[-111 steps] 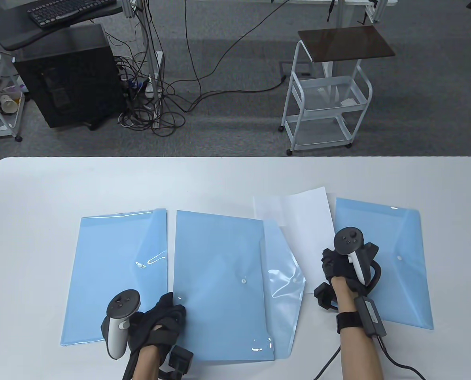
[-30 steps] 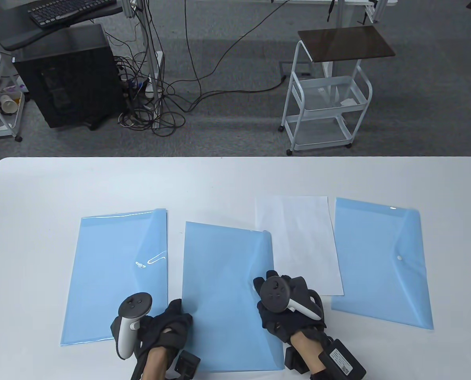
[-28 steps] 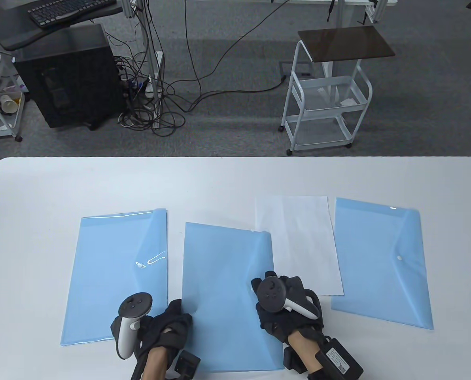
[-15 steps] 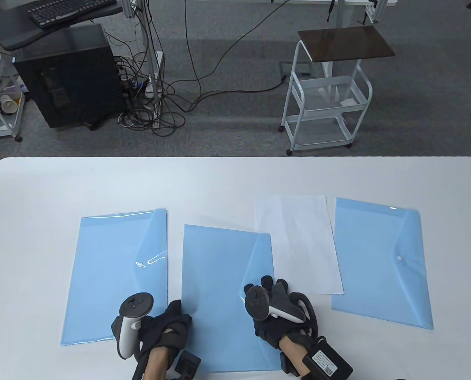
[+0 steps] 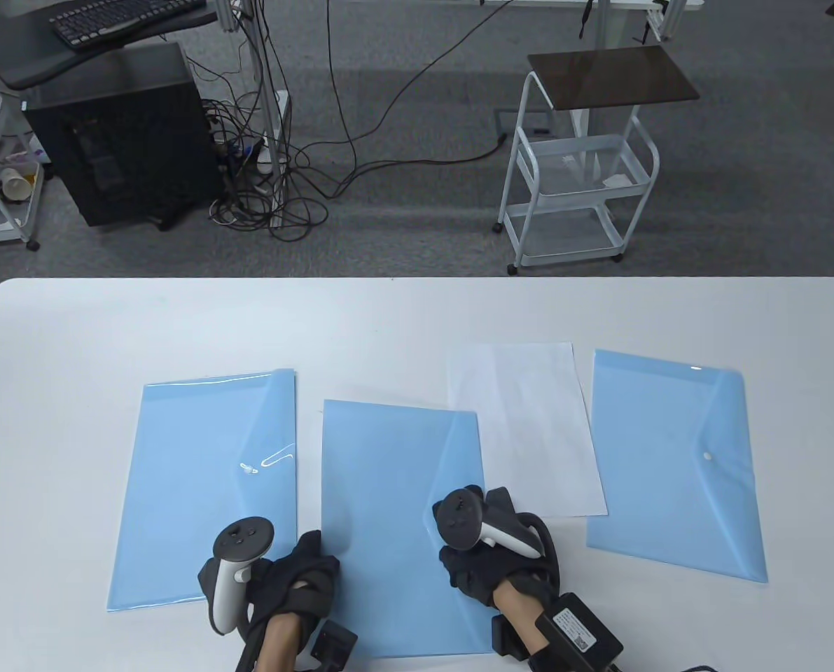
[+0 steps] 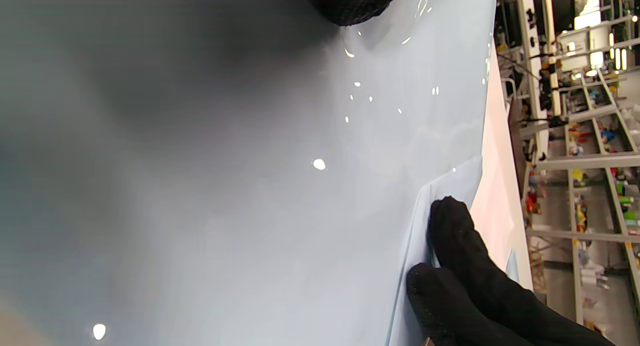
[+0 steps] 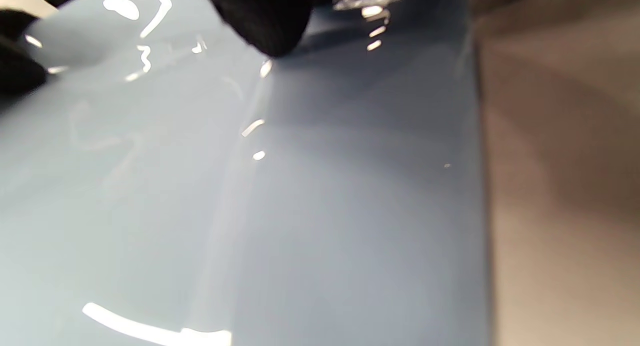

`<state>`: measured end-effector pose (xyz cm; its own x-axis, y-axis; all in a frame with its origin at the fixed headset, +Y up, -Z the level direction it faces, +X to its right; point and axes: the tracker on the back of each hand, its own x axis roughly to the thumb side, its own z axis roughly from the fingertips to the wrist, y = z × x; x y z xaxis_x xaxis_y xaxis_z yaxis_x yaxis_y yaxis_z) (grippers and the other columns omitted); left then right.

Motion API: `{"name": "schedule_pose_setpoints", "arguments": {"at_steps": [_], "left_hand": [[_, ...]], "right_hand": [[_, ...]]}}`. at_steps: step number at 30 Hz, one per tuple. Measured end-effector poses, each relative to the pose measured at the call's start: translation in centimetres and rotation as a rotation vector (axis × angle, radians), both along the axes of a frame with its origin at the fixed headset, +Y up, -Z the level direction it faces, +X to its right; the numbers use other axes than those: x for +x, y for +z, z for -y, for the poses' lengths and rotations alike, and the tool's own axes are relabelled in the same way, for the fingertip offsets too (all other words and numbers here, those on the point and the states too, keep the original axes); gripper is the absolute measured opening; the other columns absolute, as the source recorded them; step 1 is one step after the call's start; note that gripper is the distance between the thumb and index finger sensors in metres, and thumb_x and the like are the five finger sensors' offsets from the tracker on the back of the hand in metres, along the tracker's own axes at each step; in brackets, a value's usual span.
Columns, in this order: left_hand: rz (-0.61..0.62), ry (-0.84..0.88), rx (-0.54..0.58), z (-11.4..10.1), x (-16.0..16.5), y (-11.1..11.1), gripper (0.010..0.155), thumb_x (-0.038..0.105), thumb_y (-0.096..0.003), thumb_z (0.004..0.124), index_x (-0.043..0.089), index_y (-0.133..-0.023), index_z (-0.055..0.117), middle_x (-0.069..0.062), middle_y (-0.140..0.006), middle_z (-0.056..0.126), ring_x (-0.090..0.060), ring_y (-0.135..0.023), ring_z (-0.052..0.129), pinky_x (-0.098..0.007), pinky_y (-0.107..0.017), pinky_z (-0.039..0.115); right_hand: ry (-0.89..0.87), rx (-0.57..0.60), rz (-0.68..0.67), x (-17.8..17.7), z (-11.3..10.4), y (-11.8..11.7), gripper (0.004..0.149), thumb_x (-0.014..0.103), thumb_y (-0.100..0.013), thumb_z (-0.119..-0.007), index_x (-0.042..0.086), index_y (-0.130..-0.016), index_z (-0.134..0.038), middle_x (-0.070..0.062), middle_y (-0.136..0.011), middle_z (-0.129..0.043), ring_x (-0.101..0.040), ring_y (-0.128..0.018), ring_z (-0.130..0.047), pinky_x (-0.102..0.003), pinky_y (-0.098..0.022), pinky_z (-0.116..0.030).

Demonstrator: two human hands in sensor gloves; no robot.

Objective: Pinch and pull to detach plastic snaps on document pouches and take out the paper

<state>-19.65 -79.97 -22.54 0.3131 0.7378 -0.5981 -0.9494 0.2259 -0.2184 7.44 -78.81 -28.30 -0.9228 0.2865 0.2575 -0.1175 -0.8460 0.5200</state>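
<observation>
The far half of the bench (image 5: 417, 315) is lying bare. Nearer, three blue pouches (image 5: 388, 518) and a paper sheet (image 5: 529, 427) are lying flat, with thin gaps between them.

1. Floor was grey carpet (image 5: 417, 231).
2. Black computer tower (image 5: 119, 136) stood far left under a dark desk with a keyboard (image 5: 119, 19).
3. Cables (image 5: 276, 175) lay tangled beside it.
4. White wire cart (image 5: 578, 182) with a brown top stood right.
5. White table (image 5: 73, 329) filled the foreground.

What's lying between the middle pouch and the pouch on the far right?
A white sheet of paper, flat on the table, seen in the table view.
</observation>
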Motion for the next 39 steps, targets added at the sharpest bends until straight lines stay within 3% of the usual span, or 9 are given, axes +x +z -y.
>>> {"name": "schedule_pose_setpoints", "arguments": {"at_steps": [9, 15, 23, 32, 39], "left_hand": [[0.003, -0.007, 0.001, -0.1, 0.1, 0.0, 0.051, 0.020, -0.0583, 0.064, 0.022, -0.107, 0.049, -0.001, -0.095, 0.083, -0.025, -0.067, 0.101, -0.041, -0.050, 0.089], [0.014, -0.021, 0.009, -0.2, 0.1, -0.1, 0.051, 0.020, -0.0583, 0.064, 0.022, -0.107, 0.049, -0.001, -0.095, 0.083, -0.026, -0.067, 0.101, -0.041, -0.050, 0.089], [0.016, -0.007, 0.018, -0.1, 0.2, -0.1, 0.051, 0.020, -0.0584, 0.064, 0.022, -0.107, 0.049, -0.004, -0.096, 0.082, -0.028, -0.069, 0.100, -0.042, -0.051, 0.088], [0.005, 0.082, 0.083, -1.5, -0.1, 0.1, 0.050, 0.019, -0.0578, 0.065, 0.021, -0.106, 0.052, -0.005, -0.094, 0.084, -0.028, -0.066, 0.101, -0.042, -0.048, 0.088], [-0.045, 0.078, 0.162, -3.9, -1.7, -0.5, 0.050, 0.018, -0.0576, 0.065, 0.021, -0.106, 0.052, -0.005, -0.092, 0.085, -0.028, -0.063, 0.100, -0.042, -0.047, 0.088]], "right_hand": [[-0.106, 0.177, 0.127, 4.5, -4.1, 0.2, 0.073, 0.044, -0.055, -0.069, 0.009, -0.112, -0.038, -0.038, -0.116, -0.032, -0.071, -0.095, -0.039, -0.083, -0.058, -0.044], [-0.166, 0.230, 0.220, 8.4, -5.5, 1.2, 0.076, 0.047, -0.055, -0.069, 0.008, -0.113, -0.037, -0.039, -0.116, -0.033, -0.070, -0.096, -0.042, -0.083, -0.058, -0.046], [-0.233, 0.401, 0.303, 11.9, -4.3, 2.5, 0.086, 0.062, -0.052, -0.066, 0.010, -0.115, -0.037, -0.036, -0.119, -0.031, -0.071, -0.097, -0.033, -0.084, -0.059, -0.041], [-0.286, 0.376, 0.354, 13.8, -4.1, 2.8, 0.087, 0.062, -0.052, -0.066, 0.009, -0.114, -0.038, -0.036, -0.119, -0.033, -0.072, -0.097, -0.035, -0.085, -0.059, -0.041], [-0.339, 0.387, 0.369, 14.5, -4.7, 2.7, 0.086, 0.062, -0.052, -0.066, 0.009, -0.114, -0.040, -0.037, -0.118, -0.035, -0.072, -0.097, -0.037, -0.084, -0.058, -0.042]]}}
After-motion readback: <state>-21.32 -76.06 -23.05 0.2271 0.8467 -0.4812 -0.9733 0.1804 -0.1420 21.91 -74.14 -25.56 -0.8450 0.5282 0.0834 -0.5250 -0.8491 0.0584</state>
